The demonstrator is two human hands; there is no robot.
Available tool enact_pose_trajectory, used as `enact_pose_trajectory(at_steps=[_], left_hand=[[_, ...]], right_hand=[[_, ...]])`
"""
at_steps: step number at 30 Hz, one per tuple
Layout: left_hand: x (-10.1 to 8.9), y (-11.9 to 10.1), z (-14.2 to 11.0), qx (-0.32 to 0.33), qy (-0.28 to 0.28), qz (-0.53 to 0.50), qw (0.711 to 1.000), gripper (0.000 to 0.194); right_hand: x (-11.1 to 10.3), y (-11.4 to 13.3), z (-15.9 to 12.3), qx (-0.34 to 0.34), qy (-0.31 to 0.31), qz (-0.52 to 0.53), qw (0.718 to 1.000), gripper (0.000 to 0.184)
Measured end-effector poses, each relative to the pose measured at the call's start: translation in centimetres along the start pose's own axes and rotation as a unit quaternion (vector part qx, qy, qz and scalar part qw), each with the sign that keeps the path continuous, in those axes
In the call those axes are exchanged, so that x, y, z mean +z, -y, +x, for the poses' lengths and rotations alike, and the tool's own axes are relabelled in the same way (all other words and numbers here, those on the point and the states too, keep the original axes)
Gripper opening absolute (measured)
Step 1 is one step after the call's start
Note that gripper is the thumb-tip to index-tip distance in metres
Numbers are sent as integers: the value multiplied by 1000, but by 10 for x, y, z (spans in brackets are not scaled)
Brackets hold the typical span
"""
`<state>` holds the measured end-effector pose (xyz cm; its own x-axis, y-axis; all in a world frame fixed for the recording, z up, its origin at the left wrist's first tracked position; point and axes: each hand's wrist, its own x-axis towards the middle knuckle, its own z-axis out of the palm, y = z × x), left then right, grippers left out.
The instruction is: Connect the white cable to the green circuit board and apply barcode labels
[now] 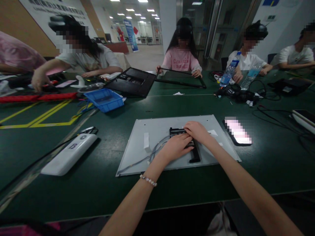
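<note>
Black plastic bracket (pixel 194 153), long axis fore-and-aft on pale metal panel (pixel 133 144); left hand (pixel 176 146), right hand (pixel 197 130) over it, grips unclear.

"13" or "B" on white device (pixel 70 155)

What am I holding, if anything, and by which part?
Left hand and right hand are at the middle and far end of the black bracket; whether either grips it cannot be told.
</note>
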<state>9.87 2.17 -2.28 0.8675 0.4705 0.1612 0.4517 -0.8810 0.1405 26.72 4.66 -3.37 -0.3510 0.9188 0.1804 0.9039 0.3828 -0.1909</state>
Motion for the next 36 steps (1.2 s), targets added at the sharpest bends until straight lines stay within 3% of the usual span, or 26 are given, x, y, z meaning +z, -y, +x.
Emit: enact_pose_trajectory(at_steps=[8, 14, 21, 28, 31, 36], left_hand=[[-1, -1, 0, -3, 5, -1, 1000, 36], [-1, 0, 1, 2, 8, 14, 1000, 40], [-2, 1, -1, 0, 15, 29, 999, 41], [-3, -1, -1, -5, 21, 33, 999, 41], [-5, -1, -1, -7, 25, 29, 999, 42], [-6, 0, 0, -9, 28, 22, 999, 42]], right_hand=[[3, -4, 0, 13, -28, 105, 994, 24], [-22, -19, -12, 47, -104, 151, 982, 26], [-40, -69, -56, 133, 44, 112, 984, 33], [-33, -76, -84, 174, 82, 174, 966, 29], [-29, -79, -90, 201, 59, 205, 956, 21], [-26, -78, -91, 251, -42, 265, 930, 16]])
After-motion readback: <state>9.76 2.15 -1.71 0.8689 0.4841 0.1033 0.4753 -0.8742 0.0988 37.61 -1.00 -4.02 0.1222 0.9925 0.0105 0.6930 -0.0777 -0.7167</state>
